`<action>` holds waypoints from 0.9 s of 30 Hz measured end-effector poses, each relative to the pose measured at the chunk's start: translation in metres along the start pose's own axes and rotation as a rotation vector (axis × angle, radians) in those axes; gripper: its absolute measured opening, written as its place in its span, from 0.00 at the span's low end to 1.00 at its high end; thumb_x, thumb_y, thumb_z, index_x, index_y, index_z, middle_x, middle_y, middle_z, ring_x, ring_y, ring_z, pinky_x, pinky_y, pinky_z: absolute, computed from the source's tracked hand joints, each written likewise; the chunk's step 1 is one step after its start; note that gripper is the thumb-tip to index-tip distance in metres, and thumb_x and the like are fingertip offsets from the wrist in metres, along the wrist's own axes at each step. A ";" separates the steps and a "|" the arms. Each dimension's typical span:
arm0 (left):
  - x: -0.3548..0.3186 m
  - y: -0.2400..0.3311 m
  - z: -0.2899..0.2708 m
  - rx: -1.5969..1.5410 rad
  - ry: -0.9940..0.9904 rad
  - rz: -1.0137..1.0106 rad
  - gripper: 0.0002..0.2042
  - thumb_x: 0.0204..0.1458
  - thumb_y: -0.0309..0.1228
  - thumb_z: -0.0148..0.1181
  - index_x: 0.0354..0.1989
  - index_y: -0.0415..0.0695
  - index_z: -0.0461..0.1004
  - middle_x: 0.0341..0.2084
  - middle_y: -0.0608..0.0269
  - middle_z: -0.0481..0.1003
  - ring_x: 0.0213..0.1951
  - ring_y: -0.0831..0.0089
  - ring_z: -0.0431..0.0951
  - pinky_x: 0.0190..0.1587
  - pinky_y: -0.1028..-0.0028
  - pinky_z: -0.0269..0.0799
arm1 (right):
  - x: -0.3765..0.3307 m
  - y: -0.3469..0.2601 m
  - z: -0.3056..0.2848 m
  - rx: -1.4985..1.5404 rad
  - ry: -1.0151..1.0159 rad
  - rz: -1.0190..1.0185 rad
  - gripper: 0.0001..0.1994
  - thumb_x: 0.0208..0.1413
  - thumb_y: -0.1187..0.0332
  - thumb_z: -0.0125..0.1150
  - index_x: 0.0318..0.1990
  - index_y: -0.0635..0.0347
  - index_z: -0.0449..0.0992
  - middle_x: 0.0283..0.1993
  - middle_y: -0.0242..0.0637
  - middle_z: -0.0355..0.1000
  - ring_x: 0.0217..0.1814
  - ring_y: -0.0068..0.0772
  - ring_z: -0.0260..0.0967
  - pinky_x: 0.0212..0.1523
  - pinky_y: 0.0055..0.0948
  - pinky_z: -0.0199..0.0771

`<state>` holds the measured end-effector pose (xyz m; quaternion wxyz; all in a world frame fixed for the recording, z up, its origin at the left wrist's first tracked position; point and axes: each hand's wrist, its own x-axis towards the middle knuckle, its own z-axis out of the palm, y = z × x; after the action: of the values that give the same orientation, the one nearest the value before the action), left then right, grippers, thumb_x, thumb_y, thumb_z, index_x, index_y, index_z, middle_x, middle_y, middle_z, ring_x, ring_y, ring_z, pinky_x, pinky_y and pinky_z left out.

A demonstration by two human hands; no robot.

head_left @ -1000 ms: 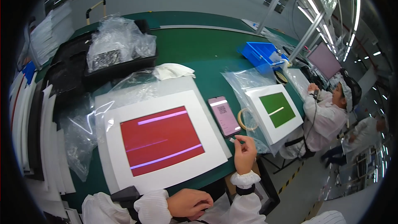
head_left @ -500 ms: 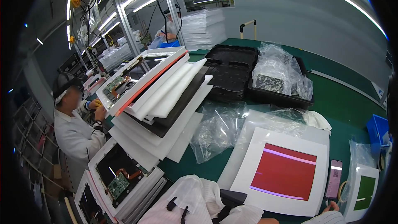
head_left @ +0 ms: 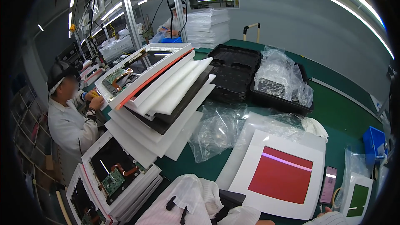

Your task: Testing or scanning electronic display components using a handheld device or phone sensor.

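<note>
A white-framed display panel (head_left: 284, 171) with a lit red screen lies flat before me on white foam sheets. My right hand (head_left: 326, 211) is at the panel's near right corner. Its fingers look pinched together around something small and pale that I cannot make out. Only a sliver of my left hand (head_left: 265, 222) shows at the lower edge, near the panel's near left corner, and its fingers are hidden. A phone (head_left: 329, 182) with a pinkish screen lies just right of the panel. Farther right is a smaller white-framed panel (head_left: 359, 198) with a green screen.
Foam sheets and open white frames (head_left: 156, 79) with circuit boards lean in a tall stack on the left. More open panels (head_left: 112, 171) are piled below. Black trays (head_left: 233, 68), clear plastic bags (head_left: 218, 129) and a blue bin (head_left: 374, 141) stand around. A co-worker (head_left: 71, 112) works at far left.
The whole view has shifted slightly. The lower light streak on the red screen is gone. My right hand stays by the panel's corner.
</note>
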<state>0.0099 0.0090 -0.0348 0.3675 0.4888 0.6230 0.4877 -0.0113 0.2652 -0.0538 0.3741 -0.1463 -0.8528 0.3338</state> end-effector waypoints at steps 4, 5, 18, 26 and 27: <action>-0.004 0.000 -0.001 0.005 0.019 -0.012 0.07 0.52 0.34 0.54 0.34 0.46 0.75 0.29 0.60 0.77 0.31 0.63 0.77 0.33 0.68 0.70 | -0.003 0.005 0.005 0.303 0.055 -0.446 0.07 0.46 0.78 0.55 0.35 0.63 0.75 0.26 0.36 0.65 0.23 0.28 0.57 0.26 0.26 0.59; -0.003 0.000 0.000 0.006 0.017 -0.007 0.07 0.52 0.34 0.54 0.34 0.46 0.75 0.29 0.60 0.77 0.31 0.63 0.77 0.33 0.68 0.70 | -0.010 -0.009 -0.002 0.012 -0.021 0.020 0.07 0.47 0.76 0.57 0.35 0.63 0.74 0.25 0.34 0.64 0.23 0.27 0.57 0.26 0.26 0.59; 0.007 -0.022 0.010 0.070 0.018 0.054 0.10 0.52 0.38 0.56 0.35 0.45 0.75 0.29 0.60 0.77 0.33 0.63 0.77 0.34 0.68 0.70 | -0.008 0.003 -0.008 -0.097 0.030 -0.022 0.23 0.49 0.68 0.59 0.12 0.60 0.51 0.13 0.39 0.46 0.18 0.39 0.46 0.24 0.40 0.46; -0.001 -0.016 -0.023 0.207 0.022 0.067 0.11 0.52 0.39 0.56 0.34 0.45 0.74 0.30 0.59 0.77 0.34 0.63 0.77 0.34 0.67 0.70 | -0.014 0.013 -0.001 -0.188 0.051 -0.049 0.22 0.48 0.67 0.60 0.12 0.60 0.52 0.13 0.41 0.47 0.18 0.42 0.49 0.24 0.41 0.47; -0.002 -0.014 -0.028 0.226 0.024 0.071 0.11 0.52 0.39 0.56 0.34 0.45 0.74 0.30 0.59 0.77 0.34 0.63 0.77 0.34 0.67 0.70 | -0.013 0.011 -0.001 -0.182 0.062 -0.053 0.22 0.48 0.67 0.60 0.12 0.60 0.52 0.13 0.41 0.47 0.18 0.42 0.49 0.24 0.41 0.47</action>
<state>-0.0193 -0.0006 -0.0410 0.2851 0.5428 0.6607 0.4331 -0.0023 0.2674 -0.0677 0.3941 -0.1675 -0.8712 0.2401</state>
